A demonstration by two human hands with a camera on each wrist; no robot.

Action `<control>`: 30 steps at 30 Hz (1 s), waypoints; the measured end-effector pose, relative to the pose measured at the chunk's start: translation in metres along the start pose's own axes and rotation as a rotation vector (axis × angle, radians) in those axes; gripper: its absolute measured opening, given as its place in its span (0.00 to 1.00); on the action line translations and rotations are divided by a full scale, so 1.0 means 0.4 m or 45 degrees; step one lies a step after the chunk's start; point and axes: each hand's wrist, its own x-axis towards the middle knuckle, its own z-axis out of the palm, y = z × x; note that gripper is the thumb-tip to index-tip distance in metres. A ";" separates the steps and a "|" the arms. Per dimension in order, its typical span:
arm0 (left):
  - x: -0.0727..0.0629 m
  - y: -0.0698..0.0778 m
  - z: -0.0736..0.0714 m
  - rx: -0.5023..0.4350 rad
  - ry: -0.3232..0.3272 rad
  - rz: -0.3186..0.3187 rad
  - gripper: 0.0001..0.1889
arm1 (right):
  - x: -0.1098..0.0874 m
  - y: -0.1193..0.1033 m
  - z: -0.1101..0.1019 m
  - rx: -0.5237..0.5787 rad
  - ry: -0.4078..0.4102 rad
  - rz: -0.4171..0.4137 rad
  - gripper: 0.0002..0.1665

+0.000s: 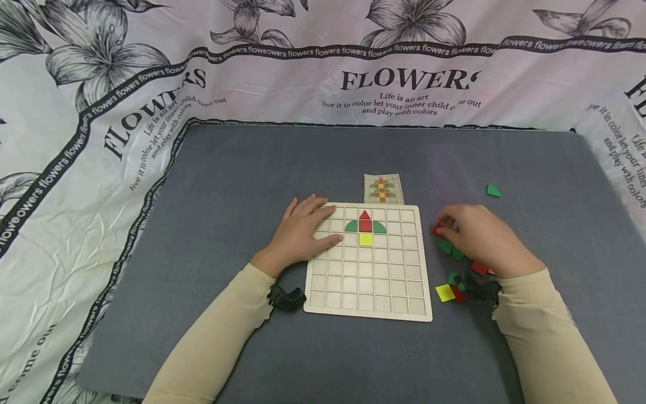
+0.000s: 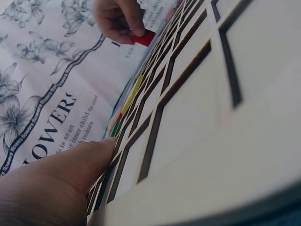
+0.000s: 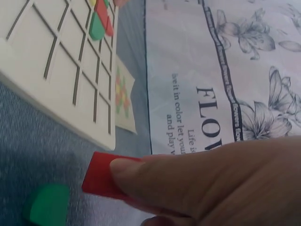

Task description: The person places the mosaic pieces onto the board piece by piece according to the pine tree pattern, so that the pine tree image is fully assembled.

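Note:
A cream grid board lies on the grey table. My left hand rests over its left edge, fingers spread, with the thumb on the grid. A red triangle, a red square, green curved pieces and a yellow square sit in the upper cells. To the right of the board, my right hand pinches a red square tile between thumb and fingers, raised above the table. Green pieces lie just below that hand.
A small pattern card with a coloured design lies behind the board, partly under its top edge. Beside my right wrist are a yellow tile and more red and green pieces. One green piece lies apart at the back right.

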 end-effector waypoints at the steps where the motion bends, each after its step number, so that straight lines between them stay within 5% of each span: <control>1: 0.000 0.000 0.000 -0.002 -0.001 0.000 0.39 | 0.001 -0.005 0.000 0.006 0.001 0.002 0.04; 11: -0.003 -0.003 -0.002 -0.003 0.021 0.007 0.39 | 0.033 -0.072 0.009 0.119 -0.039 -0.062 0.03; 30: 0.000 -0.001 0.002 -0.003 0.018 0.018 0.39 | 0.094 -0.147 0.049 0.112 -0.061 -0.196 0.02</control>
